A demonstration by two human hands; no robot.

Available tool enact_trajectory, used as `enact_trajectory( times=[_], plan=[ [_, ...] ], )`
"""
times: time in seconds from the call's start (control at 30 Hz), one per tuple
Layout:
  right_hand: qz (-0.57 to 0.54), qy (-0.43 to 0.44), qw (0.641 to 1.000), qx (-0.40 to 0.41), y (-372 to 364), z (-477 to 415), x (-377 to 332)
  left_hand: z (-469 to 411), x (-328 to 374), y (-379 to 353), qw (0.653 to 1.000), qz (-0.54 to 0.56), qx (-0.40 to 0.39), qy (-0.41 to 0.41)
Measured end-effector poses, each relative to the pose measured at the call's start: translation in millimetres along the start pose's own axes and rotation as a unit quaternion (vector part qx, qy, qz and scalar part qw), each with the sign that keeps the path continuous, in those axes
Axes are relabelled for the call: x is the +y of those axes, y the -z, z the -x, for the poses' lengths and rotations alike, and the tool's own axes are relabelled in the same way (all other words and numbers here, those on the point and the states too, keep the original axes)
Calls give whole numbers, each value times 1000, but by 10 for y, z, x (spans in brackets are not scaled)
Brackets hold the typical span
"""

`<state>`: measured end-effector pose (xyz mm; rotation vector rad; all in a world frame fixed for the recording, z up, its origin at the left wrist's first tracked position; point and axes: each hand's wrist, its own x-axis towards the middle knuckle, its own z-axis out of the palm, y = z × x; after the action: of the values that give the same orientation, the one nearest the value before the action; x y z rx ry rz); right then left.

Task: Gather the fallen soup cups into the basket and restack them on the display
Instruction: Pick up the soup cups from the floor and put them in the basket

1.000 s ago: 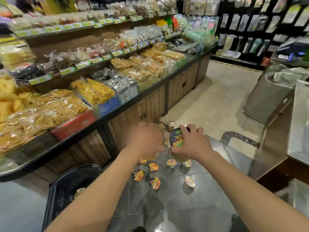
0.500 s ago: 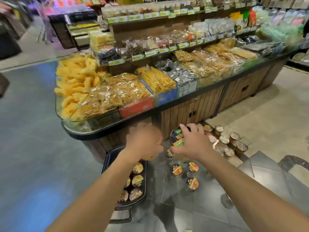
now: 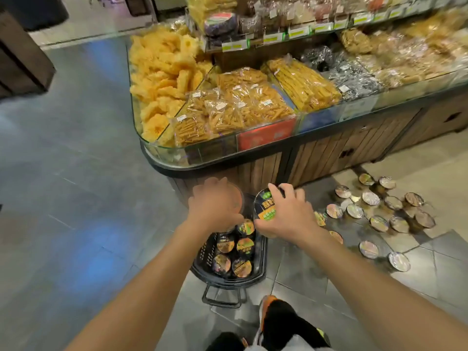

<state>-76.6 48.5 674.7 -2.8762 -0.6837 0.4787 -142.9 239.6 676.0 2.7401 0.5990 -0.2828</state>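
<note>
Gripping one soup cup each, both hands hover over the black basket (image 3: 202, 254) on the floor. The left hand (image 3: 215, 207) curls over an orange-topped cup (image 3: 237, 198). The right hand (image 3: 287, 215) clasps a dark-lidded cup (image 3: 263, 205), tilted so its lid shows. That lid carries large pale characters and a green-and-orange band, too blurred to read. Several cups in the basket (image 3: 244, 245) stand lids up with similar orange and green labels. More fallen cups (image 3: 371, 198) lie scattered on the floor to the right, near the wooden counter (image 3: 329, 153). The counter holds bagged yellow snacks (image 3: 240, 105) with small white stickers. The green-and-white price tags (image 3: 234, 45) and a red sign (image 3: 266, 134) are illegible.
</note>
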Motion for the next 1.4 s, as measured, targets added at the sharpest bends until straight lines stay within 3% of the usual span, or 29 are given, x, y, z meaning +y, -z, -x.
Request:
enact_trajectory(
  times=[0.7,1.07,1.4],
  plan=[
    [29,48,995,-83,-1245,-2307,-118,-1916,-743,-1252,992,69,-21,101],
    [-14,-26,993,-113,-3377,-3495,271,-3191,-1595,-3279,991,67,-97,67],
    [-84,-115,983,-114,-5418,-4134,589,-3974,-2173,-5279,997,29,-64,37]
  ],
)
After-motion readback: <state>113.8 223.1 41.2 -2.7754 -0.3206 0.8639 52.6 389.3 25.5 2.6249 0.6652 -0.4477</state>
